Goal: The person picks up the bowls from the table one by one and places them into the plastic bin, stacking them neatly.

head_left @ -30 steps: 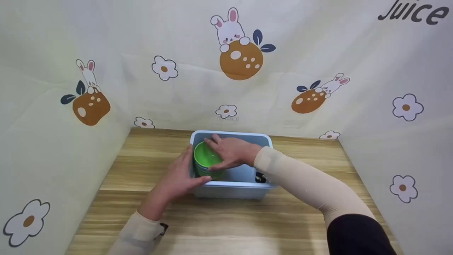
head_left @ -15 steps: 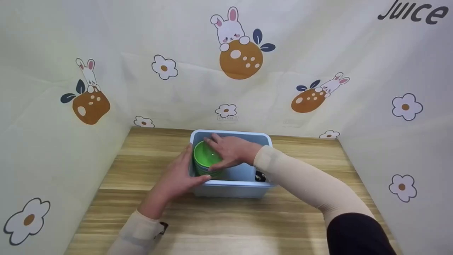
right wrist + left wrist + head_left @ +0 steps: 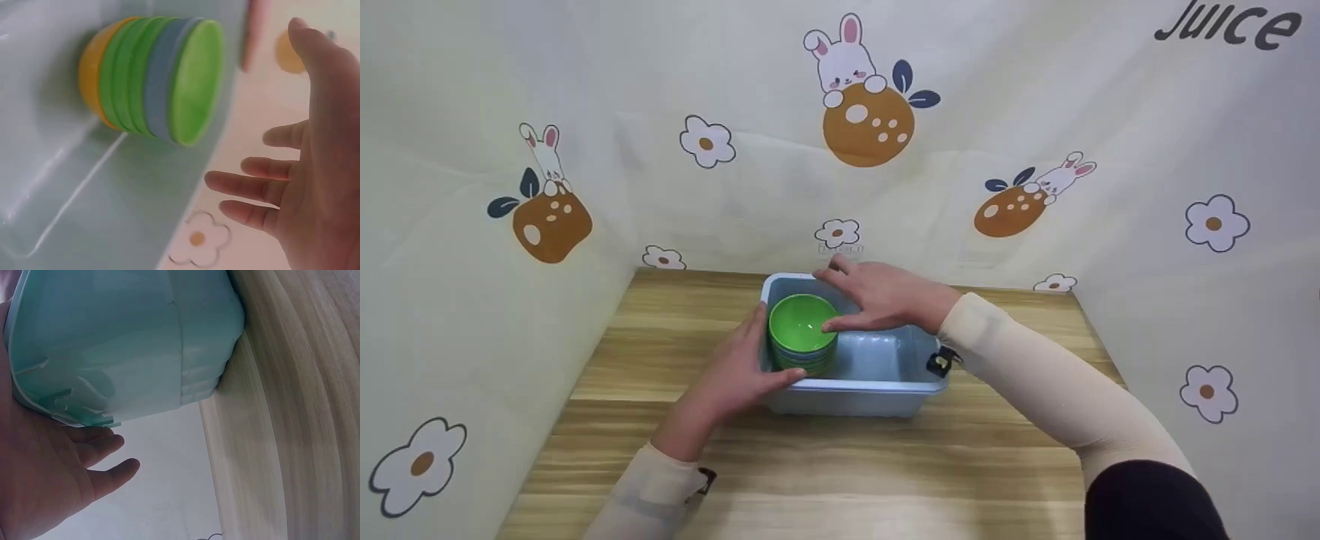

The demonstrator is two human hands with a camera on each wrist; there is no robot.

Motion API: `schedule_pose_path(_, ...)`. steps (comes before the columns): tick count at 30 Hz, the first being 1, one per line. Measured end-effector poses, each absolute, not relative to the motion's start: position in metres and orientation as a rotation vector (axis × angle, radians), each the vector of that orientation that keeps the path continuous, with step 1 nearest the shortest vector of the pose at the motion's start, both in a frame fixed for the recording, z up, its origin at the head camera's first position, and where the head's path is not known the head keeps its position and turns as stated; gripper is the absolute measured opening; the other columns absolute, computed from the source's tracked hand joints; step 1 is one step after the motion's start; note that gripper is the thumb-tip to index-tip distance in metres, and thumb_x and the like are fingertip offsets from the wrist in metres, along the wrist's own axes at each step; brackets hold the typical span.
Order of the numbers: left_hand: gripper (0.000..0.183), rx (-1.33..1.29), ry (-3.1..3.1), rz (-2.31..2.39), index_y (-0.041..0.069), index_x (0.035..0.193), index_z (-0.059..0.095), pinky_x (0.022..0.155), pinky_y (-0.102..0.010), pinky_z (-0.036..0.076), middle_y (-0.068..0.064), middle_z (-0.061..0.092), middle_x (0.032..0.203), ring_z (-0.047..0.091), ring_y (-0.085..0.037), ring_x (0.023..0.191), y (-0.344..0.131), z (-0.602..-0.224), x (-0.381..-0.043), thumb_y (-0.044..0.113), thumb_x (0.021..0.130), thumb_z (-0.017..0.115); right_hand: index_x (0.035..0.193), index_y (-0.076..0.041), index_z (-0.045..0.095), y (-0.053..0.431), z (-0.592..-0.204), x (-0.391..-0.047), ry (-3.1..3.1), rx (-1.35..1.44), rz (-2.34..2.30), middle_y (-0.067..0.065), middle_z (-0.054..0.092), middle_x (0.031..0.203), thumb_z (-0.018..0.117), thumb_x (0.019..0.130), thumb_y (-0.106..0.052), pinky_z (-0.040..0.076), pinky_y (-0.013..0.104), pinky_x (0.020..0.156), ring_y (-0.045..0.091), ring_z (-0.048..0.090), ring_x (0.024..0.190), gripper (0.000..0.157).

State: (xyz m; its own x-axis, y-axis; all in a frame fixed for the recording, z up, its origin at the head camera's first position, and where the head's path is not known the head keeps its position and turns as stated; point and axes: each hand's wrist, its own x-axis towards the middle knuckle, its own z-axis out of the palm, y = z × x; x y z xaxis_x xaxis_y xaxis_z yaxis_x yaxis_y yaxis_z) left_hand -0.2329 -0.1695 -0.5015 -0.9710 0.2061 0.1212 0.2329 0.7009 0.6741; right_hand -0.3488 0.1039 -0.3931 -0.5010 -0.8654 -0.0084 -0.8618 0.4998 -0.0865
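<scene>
A stack of several bowls (image 3: 802, 322) stands at the left end of a light-blue plastic bin (image 3: 870, 387). In the right wrist view, the stacked bowls (image 3: 157, 79) show a green one on top, then blue, more green and yellow at the bottom. My left hand (image 3: 731, 375) rests against the bin's front left corner, thumb at the front rim. From the left wrist view, the fingers of that hand (image 3: 53, 472) lie loosely extended beside the bin's outer wall (image 3: 112, 343). Over the bin, my right hand (image 3: 889, 296) is spread and holds nothing, thumb overlapping the top bowl's edge.
The bin sits on a wood-grain tabletop (image 3: 840, 480), close to the back wall. Pale sheets printed with rabbits, oranges and flowers line the back wall (image 3: 765, 195) and both sides. A small black device (image 3: 941, 361) is strapped at my right wrist.
My right hand has come off the bowl stack, moving up and to the right, which uncovers the top green bowl and the bin floor. The left hand stays at the corner.
</scene>
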Motion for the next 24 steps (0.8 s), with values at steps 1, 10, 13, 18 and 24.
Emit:
schedule_pose_path(1, 0.136, -0.376, -2.863, -1.143, 0.003, 0.177, 0.011, 0.129, -0.065, 0.030, -0.023, 0.020, 0.182, 0.027, -0.045, 0.164, -0.169, -0.502, -0.234, 0.074, 0.086, 0.084, 0.168, -0.013, 0.045, 0.112, -0.390, -0.346, 2.686, -1.528, -0.134, 0.012, 0.053, 0.139, 0.052, 0.099, -0.083, 0.060, 0.045, 0.096, 0.026, 0.064, 0.104, 0.099)
schedule_pose_path(10, 0.136, -0.361, -2.857, -1.188, 0.006, 0.178, 0.009, 0.130, -0.067, 0.026, -0.022, 0.016, 0.183, 0.022, -0.046, 0.166, -0.172, -0.510, -0.238, 0.078, 0.086, 0.080, 0.166, -0.021, 0.048, 0.206, -0.396, -0.307, 2.819, -1.289, -0.551, 0.002, 0.055, 0.145, 0.062, 0.105, -0.067, 0.062, 0.045, 0.096, 0.025, 0.067, 0.116, 0.078)
schedule_pose_path(13, 0.125, -0.363, -2.804, -1.280, 0.009, 0.179, 0.008, 0.132, -0.065, 0.022, -0.021, 0.014, 0.183, 0.018, -0.044, 0.167, -0.175, -0.514, -0.239, 0.070, 0.094, 0.077, 0.165, -0.022, 0.050, 0.241, -0.408, -0.296, 2.864, -1.184, -0.725, 0.001, 0.056, 0.145, 0.066, 0.108, -0.052, 0.061, 0.047, 0.090, 0.025, 0.066, 0.116, 0.067)
schedule_pose_path(18, 0.104, -0.324, -2.706, -1.394, 0.013, 0.179, 0.009, 0.133, -0.067, 0.016, -0.019, 0.012, 0.184, 0.013, -0.043, 0.169, -0.184, -0.518, -0.235, 0.063, 0.107, 0.063, 0.163, -0.015, 0.052, 0.287, -0.437, -0.285, 2.927, -1.011, -0.958, 0.008, 0.057, 0.146, 0.065, 0.111, -0.034, 0.058, 0.052, 0.090, 0.023, 0.065, 0.114, 0.056)
schedule_pose_path(24, 0.089, -0.226, -2.694, -1.209, 0.007, 0.178, 0.017, 0.133, -0.069, 0.015, -0.022, 0.016, 0.183, 0.015, -0.046, 0.168, -0.210, -0.522, -0.231, 0.061, 0.114, 0.048, 0.158, -0.002, 0.053, 0.331, -0.468, -0.276, 3.054, -0.844, -0.984, 0.019, 0.056, 0.145, 0.064, 0.113, -0.025, 0.058, 0.059, 0.093, 0.033, 0.066, 0.117, 0.052)
